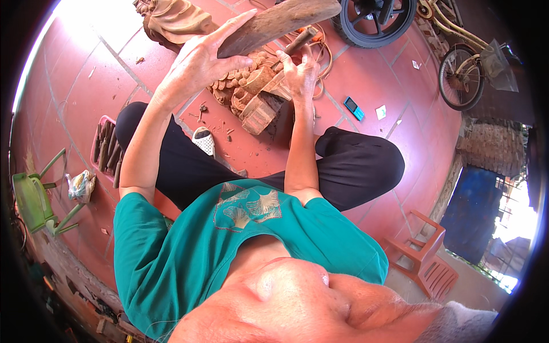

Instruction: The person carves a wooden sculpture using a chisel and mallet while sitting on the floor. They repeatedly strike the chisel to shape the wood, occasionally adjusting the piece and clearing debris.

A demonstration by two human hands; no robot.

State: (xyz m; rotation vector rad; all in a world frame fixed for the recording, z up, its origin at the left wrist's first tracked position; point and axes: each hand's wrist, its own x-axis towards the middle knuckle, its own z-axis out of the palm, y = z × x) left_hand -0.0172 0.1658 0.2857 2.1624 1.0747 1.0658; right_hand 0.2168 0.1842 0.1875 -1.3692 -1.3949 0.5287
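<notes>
Red tiles (394, 83), carved wood (258, 80), keypad phone (354, 108).

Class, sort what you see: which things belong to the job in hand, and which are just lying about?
Seem to belong to the job:
wooden club, in the left hand
wooden-handled tool, at the right hand
carved wood
probably the dark tools in the pink tray

Apparently just lying about:
blue phone
plastic bag
green chair
black wheel
</notes>
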